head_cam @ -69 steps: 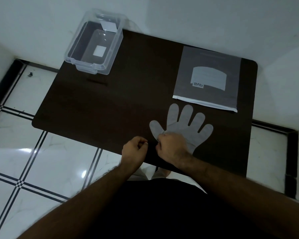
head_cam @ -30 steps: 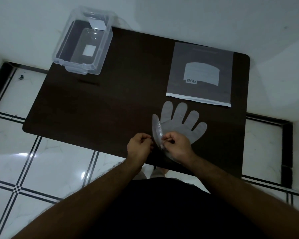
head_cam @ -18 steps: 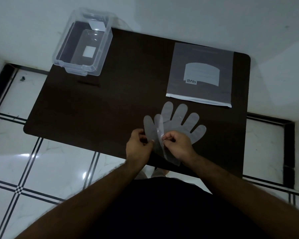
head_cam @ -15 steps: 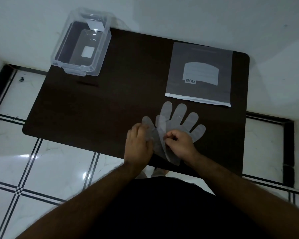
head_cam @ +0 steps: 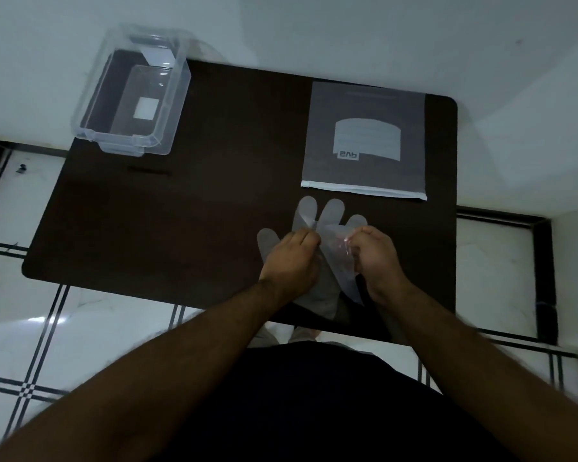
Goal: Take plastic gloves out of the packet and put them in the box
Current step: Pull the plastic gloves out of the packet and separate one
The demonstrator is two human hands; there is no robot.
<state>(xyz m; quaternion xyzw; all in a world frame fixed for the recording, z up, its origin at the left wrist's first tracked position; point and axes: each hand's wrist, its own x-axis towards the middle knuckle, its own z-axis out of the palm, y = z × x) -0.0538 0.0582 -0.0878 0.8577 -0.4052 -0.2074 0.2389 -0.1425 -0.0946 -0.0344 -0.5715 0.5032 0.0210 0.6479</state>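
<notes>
A translucent plastic glove [head_cam: 317,215] lies flat on the dark table [head_cam: 187,211] near its front edge, fingers pointing away from me. My left hand [head_cam: 291,258] presses on the glove's palm with fingers curled. My right hand [head_cam: 374,258] pinches a folded-over part of the glove [head_cam: 336,248] and lifts it off the table. The grey glove packet [head_cam: 364,141] lies flat just beyond the glove. The clear plastic box [head_cam: 132,98] stands open at the table's far left corner, with only a white label showing inside.
White walls border the table at the back and right. White floor tiles [head_cam: 80,335] with black lines lie below the table's left and front edges. My dark clothing fills the bottom of the view.
The glove's right side has been folded over toward the middle. My right hand moved right and up with the plastic; my left hand shifted right onto the glove's palm.
</notes>
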